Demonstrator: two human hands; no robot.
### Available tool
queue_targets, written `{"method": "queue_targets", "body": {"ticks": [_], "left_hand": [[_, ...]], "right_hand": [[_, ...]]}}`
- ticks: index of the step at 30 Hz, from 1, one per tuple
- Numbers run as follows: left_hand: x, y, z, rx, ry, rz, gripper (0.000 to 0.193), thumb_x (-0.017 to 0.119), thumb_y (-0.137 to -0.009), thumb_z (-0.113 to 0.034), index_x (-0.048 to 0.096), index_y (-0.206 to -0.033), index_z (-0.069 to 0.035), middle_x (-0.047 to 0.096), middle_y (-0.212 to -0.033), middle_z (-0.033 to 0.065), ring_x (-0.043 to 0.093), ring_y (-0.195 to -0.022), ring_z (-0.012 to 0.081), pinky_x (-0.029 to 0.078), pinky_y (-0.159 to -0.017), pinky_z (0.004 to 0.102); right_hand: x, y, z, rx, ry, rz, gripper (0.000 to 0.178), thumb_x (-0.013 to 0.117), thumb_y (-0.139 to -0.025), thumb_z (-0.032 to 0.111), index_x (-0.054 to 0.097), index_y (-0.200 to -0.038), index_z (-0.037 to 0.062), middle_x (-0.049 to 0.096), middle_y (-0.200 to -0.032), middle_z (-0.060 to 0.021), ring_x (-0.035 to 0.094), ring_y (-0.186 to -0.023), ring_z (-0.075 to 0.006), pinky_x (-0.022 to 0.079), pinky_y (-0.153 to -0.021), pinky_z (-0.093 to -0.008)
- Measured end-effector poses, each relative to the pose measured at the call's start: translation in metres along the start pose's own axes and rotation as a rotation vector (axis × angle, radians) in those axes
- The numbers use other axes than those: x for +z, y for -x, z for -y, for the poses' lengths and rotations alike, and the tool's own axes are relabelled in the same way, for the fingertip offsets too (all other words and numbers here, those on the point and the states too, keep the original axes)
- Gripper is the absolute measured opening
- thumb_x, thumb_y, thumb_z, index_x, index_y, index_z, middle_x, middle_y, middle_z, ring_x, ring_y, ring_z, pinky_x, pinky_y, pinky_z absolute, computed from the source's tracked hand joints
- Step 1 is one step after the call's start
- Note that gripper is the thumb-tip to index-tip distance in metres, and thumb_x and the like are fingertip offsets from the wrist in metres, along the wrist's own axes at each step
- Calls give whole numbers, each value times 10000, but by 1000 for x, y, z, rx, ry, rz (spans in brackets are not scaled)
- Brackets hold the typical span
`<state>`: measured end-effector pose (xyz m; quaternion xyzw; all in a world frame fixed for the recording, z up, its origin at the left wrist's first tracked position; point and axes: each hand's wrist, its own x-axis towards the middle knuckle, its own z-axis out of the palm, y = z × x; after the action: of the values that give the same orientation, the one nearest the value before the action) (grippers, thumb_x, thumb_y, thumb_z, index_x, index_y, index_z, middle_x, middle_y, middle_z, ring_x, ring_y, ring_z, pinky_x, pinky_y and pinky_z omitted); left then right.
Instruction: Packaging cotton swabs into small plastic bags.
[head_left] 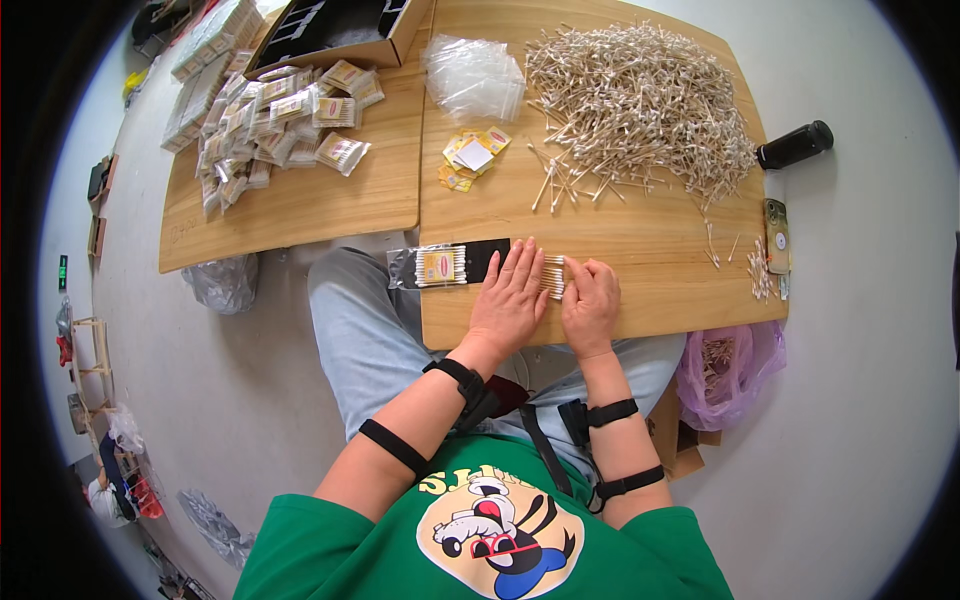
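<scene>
My left hand (508, 298) lies flat, fingers stretched out together, over a black strip (488, 256) and the left part of a row of cotton swabs (553, 278). At the row's right edge my right hand (592, 306) is closed, its curled fingers and thumb against the swabs. My palm and fingers hide part of the row. Left of my left hand, a clear plastic bag (401, 270) holds packed cotton swabs with a yellow card (439, 266); it reaches past the table's left edge over my leg.
Beyond my hands lie a large heap of loose swabs (640, 110), clear bags (474, 78) and yellow cards (474, 155). Filled packs (290, 115) pile on the left table beside an open box (400, 35). A black bottle (795, 146) and a phone (776, 237) edge the right side; a purple bag (740, 375) hangs below.
</scene>
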<state>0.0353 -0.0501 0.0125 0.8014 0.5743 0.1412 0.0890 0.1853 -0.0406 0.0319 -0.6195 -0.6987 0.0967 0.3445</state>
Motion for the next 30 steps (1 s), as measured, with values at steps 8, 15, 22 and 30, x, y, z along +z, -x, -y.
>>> {"method": "queue_targets", "body": {"ticks": [8, 15, 22, 30], "left_hand": [[6, 0, 1, -11, 24, -37, 597, 463, -997, -339, 355, -1506, -47, 303, -1594, 118, 255, -1487, 246, 159, -1213, 453], [9, 1, 0, -24, 7, -46, 567, 454, -993, -290, 368, -1502, -56, 319, -1590, 102, 269, -1483, 232, 165, -1213, 449], [5, 1, 0, -28, 67, -84, 555, 465, -989, -278, 389, -1488, -46, 344, -1573, 128, 304, -1468, 249, 192, -1205, 450], [-42, 17, 84, -246, 322, -493, 245, 581, -926, -153, 581, -1136, -26, 576, -1251, 153, 523, -1178, 340, 413, -988, 471]], "right_hand": [[3, 4, -3, -115, 149, 175, 454, 572, -876, 157, 567, -1325, 93, 538, -1326, -119, 476, -1285, -299, 343, -1086, -479], [-2, 16, -1, -222, 321, 412, 598, 492, -957, 269, 371, -1499, 48, 392, -1544, -126, 334, -1446, -282, 159, -1197, -529], [7, 19, 1, -141, 400, 449, 619, 454, -981, 270, 291, -1536, 50, 317, -1587, -111, 263, -1479, -271, 138, -1206, -522], [10, 19, -3, -193, 445, 463, 621, 404, -1010, 296, 229, -1558, 63, 276, -1607, -102, 246, -1484, -292, 132, -1204, -535]]}}
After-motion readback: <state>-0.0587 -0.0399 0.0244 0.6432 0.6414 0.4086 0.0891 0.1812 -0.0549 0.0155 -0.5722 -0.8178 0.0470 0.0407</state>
